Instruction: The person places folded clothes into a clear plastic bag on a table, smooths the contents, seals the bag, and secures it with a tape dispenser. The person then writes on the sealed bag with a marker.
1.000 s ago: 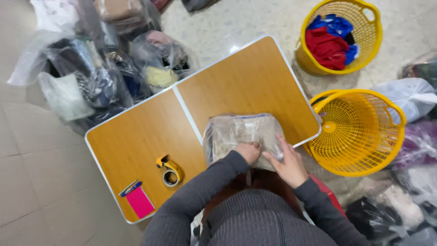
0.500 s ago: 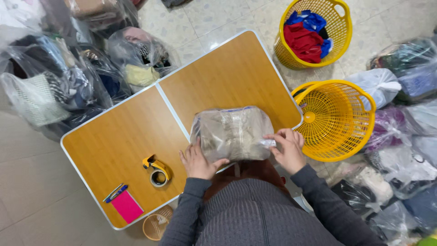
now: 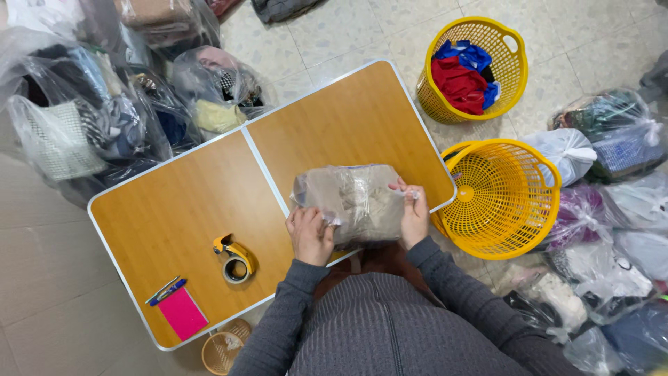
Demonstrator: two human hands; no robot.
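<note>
A clear plastic bag stuffed with beige cloth point(image 3: 351, 198) lies on the near right part of the wooden folding table point(image 3: 209, 202). My left hand point(image 3: 310, 233) grips the bag's near left corner. My right hand point(image 3: 413, 209) pinches the bag's right edge between thumb and fingers. Both forearms wear grey ribbed sleeves.
A yellow tape dispenser point(image 3: 235, 257) and a pink notepad point(image 3: 182, 312) with pens lie on the table's left half. An empty yellow basket point(image 3: 497, 198) stands right of the table; another yellow basket point(image 3: 472, 66) holds red and blue clothes. Bagged clothes crowd the floor left and right.
My left hand moved from under the bag's near edge onto its left corner. My right hand slid up the right edge. The bag looks squeezed narrower.
</note>
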